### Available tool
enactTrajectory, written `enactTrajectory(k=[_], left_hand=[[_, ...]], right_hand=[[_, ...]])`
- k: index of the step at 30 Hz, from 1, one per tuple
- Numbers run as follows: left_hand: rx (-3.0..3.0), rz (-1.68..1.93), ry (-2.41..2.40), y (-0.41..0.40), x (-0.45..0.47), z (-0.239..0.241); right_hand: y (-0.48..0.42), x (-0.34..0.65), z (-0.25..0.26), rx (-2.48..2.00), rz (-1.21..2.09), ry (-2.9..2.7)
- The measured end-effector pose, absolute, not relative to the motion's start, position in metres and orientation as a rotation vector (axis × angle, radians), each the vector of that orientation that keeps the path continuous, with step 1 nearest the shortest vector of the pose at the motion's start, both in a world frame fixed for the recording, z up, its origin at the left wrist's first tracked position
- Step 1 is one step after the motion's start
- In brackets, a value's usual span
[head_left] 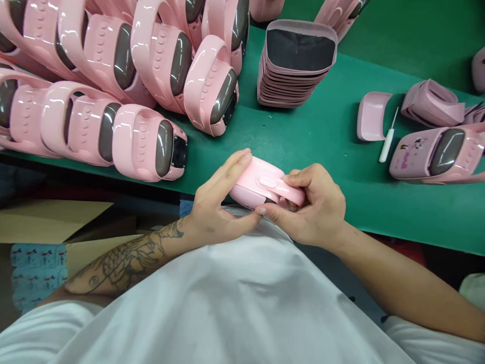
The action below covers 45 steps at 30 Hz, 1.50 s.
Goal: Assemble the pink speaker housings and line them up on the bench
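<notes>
At the table's front edge, close to my body, both my hands hold a pink plastic housing with a loop handle [254,177], tilted on its side. My left hand [217,202] wraps its left end, fingers along the far side and thumb along the near side. With my right hand [314,205] I grip the handle end, the thumb pressing near a small dark gap in the shell. The fingers under the housing are partly hidden. Similar pink housings with dark windows [149,144] stand to the left of my hands.
A stack of pink shell pieces [295,65] stands at the back of the green table [299,131]. To the right lie a curved pink cover [373,116], a white-handled screwdriver [387,144] and a printed pink housing [417,154]. Cardboard flaps [49,220] are below left.
</notes>
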<state>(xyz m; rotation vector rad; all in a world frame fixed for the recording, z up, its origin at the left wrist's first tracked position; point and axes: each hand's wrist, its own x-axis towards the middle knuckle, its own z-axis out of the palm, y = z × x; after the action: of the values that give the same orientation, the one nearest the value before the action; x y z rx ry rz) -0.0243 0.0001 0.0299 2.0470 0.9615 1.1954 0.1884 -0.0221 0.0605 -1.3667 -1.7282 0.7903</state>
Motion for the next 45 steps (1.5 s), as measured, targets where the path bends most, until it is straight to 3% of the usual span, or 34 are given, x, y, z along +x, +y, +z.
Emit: enactTrajectory(k=[8,18,24,28,34,45], left_hand=[[2.163,1.104,1.034,-0.005,-0.02,0.04],[2.22,1.253,1.062,-0.018,-0.017,0.032],[2.13,1.207,1.051,-0.018,-0.021,0.037],[1.961,0.913,0.954,0.0,-0.039,0.036],[1.711,0.58,0.721,0.024,-0.042,0.015],[1.746,0.873,0.684,0.008,-0.004,0.008]], right_hand=[[-0.033,0.199,0.082,-1.725,1.127,-1.587],[-0.041,0.187,0.078,-1.882,1.106,-1.428],[-0.04,0.186,0.074,-1.802,1.028,-1.444],[-0.039,0.197,0.075,-1.75,1.032,-1.553],[-0.037,0.204,0.084,-1.729,0.728,-2.018],[-0.027,0.204,0.094,-1.459,0.988,-2.134]])
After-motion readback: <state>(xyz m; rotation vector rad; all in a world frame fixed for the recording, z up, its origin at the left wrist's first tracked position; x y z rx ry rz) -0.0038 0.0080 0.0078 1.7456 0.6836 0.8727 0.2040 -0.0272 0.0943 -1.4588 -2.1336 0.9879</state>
